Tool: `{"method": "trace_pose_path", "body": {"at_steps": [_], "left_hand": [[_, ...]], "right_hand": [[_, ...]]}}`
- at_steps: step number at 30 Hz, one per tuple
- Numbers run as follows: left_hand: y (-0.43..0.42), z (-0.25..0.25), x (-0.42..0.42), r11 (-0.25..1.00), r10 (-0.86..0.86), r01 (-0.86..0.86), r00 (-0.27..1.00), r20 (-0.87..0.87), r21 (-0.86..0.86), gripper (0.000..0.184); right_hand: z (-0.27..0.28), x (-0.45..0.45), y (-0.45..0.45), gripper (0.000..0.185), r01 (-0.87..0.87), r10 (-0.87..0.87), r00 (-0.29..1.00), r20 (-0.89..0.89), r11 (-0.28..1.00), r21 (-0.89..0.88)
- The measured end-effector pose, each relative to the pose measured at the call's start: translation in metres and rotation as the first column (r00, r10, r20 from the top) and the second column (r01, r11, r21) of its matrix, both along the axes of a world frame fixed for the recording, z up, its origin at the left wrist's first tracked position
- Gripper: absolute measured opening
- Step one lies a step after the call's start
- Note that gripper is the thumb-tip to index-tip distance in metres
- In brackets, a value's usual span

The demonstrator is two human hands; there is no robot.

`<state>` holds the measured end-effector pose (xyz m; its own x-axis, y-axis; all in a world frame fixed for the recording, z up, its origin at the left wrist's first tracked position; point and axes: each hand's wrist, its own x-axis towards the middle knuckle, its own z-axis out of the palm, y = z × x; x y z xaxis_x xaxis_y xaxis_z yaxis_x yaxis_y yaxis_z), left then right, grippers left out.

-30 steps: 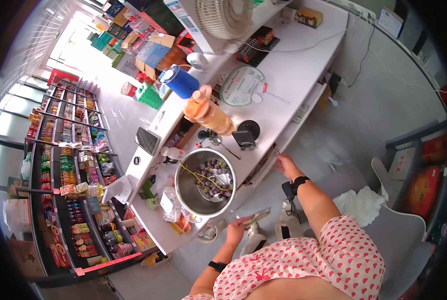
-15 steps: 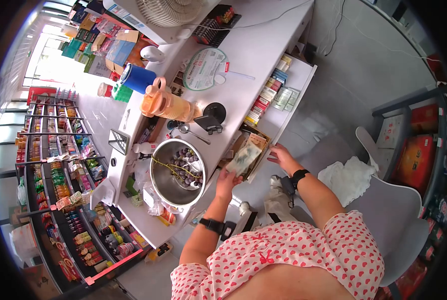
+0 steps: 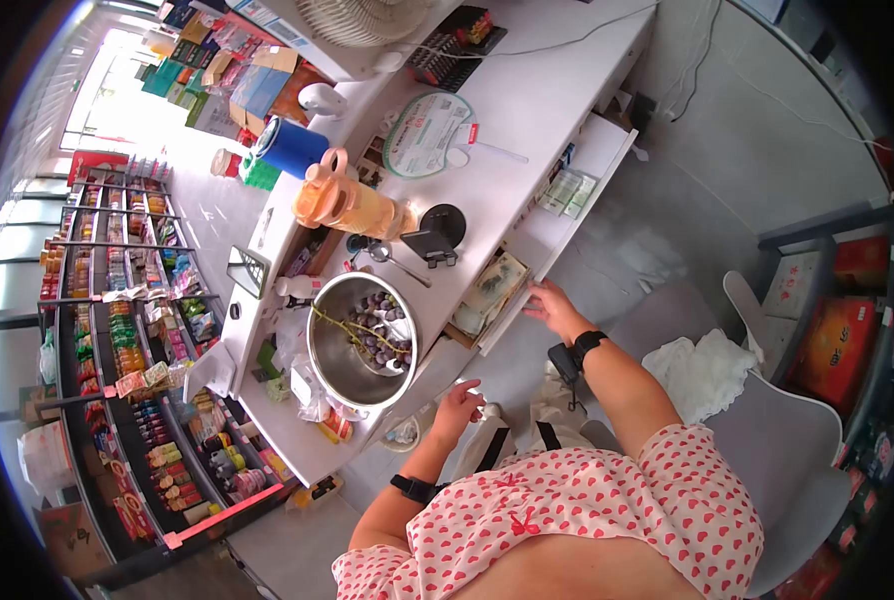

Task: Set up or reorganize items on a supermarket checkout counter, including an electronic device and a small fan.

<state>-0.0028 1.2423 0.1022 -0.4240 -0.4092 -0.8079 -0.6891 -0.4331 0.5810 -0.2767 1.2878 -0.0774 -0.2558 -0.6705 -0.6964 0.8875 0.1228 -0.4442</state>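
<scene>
Rests the bent, slightly parted fingers of the right hand (image 3: 557, 306) against the front edge of the open drawer (image 3: 609, 160), near its near end. Holds the left hand (image 3: 457, 408) loosely spread in the air, farther left and nearer, apart from the drawer and the metal bowl (image 3: 339, 372). Keeps the banknotes (image 3: 497, 284) in the drawer's near compartment, just beside the right hand. Shows them lying flat and partly overlapped, pale grey-green with darker print and lighter margins; blurs too much to read. Holds pale small packs (image 3: 567, 193) farther along the same drawer. Carries on the bench (image 3: 537, 75), left of the notes, the bowl with dark grapes (image 3: 379, 318) and bare green stems inside. Bears beyond it a spoon (image 3: 403, 264), a black stand (image 3: 433, 238), an orange bottle (image 3: 342, 205) tilted in view, and a round hand fan (image 3: 427, 135).
</scene>
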Motion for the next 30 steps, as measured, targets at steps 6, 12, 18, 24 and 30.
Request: {"method": "trace_pose_path", "body": {"at_steps": [6, 12, 18, 24, 30], "left_hand": [[0.009, 0.003, 0.036, 0.994, 0.112, -0.111, 0.994, 0.02, -0.016, 0.043], [0.016, 0.002, 0.056, 0.979, 0.203, -0.204, 0.979, 0.032, 0.001, 0.042], [0.023, 0.001, 0.063, 0.978, 0.207, -0.207, 0.978, -0.006, 0.001, 0.042], [0.025, 0.001, 0.067, 0.981, 0.195, -0.195, 0.981, -0.014, -0.007, 0.04], [0.032, 0.0, 0.065, 0.985, 0.171, -0.171, 0.985, -0.006, 0.007, 0.04]], "right_hand": [[0.02, -0.004, -0.039, 0.094, -0.048, 0.049, 0.999, 0.011, 0.995, -0.091], [0.005, -0.002, -0.057, 0.082, -0.04, 0.038, 0.999, -0.028, 0.998, -0.04], [-0.009, 0.0, -0.056, 0.053, -0.018, 0.018, 0.998, -0.061, 1.0, 0.001], [0.008, 0.001, -0.02, 0.042, -0.035, 0.035, 0.998, -0.061, 0.999, 0.003], [0.016, 0.0, 0.002, 0.039, -0.033, 0.034, 0.998, -0.045, 0.999, 0.021]]}}
